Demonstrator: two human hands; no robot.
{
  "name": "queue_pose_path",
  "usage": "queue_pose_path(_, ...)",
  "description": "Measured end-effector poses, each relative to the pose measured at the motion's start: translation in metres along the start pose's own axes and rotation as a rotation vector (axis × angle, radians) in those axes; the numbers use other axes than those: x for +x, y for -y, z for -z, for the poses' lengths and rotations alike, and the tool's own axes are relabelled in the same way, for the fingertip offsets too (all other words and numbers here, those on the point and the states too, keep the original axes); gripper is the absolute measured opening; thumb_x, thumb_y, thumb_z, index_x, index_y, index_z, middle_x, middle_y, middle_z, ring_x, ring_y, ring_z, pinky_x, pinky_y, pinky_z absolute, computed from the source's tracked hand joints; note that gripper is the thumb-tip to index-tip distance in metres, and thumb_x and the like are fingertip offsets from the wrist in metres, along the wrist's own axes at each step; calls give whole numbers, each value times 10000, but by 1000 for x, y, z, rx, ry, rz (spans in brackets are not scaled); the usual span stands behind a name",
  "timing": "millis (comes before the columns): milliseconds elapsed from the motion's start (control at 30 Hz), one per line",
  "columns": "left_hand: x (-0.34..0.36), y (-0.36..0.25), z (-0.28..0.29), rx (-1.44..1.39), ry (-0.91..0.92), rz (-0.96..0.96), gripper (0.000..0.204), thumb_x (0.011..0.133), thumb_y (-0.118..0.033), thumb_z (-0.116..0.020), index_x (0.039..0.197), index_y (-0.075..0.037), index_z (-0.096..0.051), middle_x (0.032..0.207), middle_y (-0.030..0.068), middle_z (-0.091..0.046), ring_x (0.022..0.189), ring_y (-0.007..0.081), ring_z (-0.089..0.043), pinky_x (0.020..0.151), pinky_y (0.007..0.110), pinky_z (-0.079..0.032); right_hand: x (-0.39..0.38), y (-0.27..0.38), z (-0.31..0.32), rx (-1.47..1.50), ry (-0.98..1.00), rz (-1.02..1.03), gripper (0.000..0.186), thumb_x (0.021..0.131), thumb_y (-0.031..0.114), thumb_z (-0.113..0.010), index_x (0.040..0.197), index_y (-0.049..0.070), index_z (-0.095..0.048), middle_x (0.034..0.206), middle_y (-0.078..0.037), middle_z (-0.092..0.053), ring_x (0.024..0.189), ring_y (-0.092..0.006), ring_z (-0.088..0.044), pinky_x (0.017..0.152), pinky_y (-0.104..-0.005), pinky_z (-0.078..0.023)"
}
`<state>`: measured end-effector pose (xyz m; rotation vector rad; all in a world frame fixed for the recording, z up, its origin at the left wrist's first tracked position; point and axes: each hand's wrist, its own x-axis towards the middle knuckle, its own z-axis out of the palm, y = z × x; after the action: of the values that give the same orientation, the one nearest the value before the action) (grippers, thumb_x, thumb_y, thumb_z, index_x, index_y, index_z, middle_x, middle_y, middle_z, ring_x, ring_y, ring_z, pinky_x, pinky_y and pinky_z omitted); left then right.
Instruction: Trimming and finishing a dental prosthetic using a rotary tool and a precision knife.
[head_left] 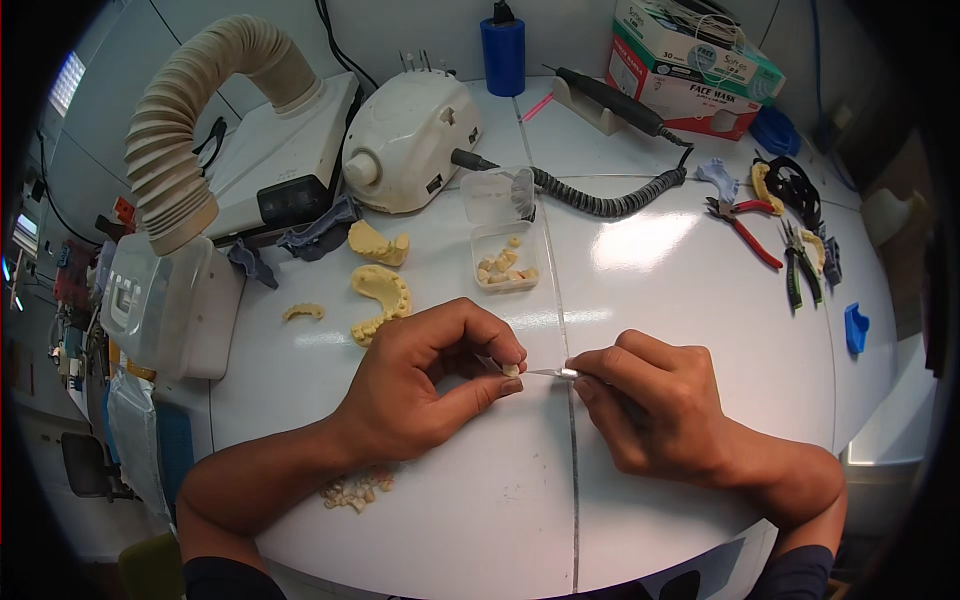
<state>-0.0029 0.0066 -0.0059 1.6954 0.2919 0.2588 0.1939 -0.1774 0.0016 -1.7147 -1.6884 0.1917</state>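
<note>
Between the thumb and fingertips of my left hand (415, 390) is a small whitish artificial tooth (511, 370). My right hand (655, 400) is closed around a slim knife-like hand tool (569, 374) with a silvery neck. Its thin tip points left and reaches the tooth; whether it touches is too small to tell. Most of the tool's handle is hidden in my right palm. Just beyond my left hand lies a yellow plaster dental cast (394, 297), partly covered by the knuckles. Tooth pieces (360, 488) lie heaped by my left forearm.
A small clear box (508, 286) with several teeth stands open ahead. Behind it are a white control unit (410, 140), a corded handpiece (610, 100) and a ribbed suction hose (165, 150). Red-handled cutters (750, 232) and green-handled pliers (797, 270) lie right; a lidded plastic container (165, 310) stands left.
</note>
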Motion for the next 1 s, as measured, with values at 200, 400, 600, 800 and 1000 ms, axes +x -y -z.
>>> queue_pose_path(200, -1, -2, 0, 51, 24, -9, 231, 937, 120, -754, 1103, 1, -646, 1149, 124, -704, 1108, 182, -721, 979, 321, -611, 0, 1, 0, -54, 22, 32, 197, 846, 68, -846, 1032, 59, -785, 727, -46, -612, 513, -211, -615, 454, -351, -458)
queue_pose_path(400, -1, -3, 0, 95, 11, -31, 227, 914, 116, -779, 1078, 1, -671, 1137, 120, -716, 1085, 178, -725, 964, 318, -609, -1, -1, -3, -81, -1, 59, 207, 856, 82, -856, 1051, 58, -790, 738, -34, -603, 512, -189, -606, 453, -342, -454)
queue_pose_path(600, -1, -4, -1, 186, -11, -66, 231, 900, 99, -809, 1066, 0, -683, 1108, 111, -730, 1040, 165, -730, 921, 306, -607, -2, -2, -5, -103, -39, 76, 220, 862, 81, -859, 1067, 56, -785, 749, -28, -608, 514, -177, -606, 451, -336, -450)
queue_pose_path(800, -2, 0, -1, 184, -16, -72, 222, 908, 108, -799, 1070, -1, -693, 1115, 113, -732, 1051, 169, -736, 919, 301, -614, -2, -2, -3, -79, -30, 61, 215, 856, 67, -852, 1057, 64, -776, 742, -37, -612, 507, -196, -611, 450, -346, -453)
queue_pose_path(1000, -1, -2, -2, 177, -22, -85, 222, 905, 109, -799, 1068, -6, -700, 1105, 111, -733, 1042, 165, -740, 898, 296, -619, -3, -2, -3, -82, -13, 58, 185, 857, 81, -843, 1026, 66, -769, 734, -42, -608, 499, -218, -609, 450, -355, -451)
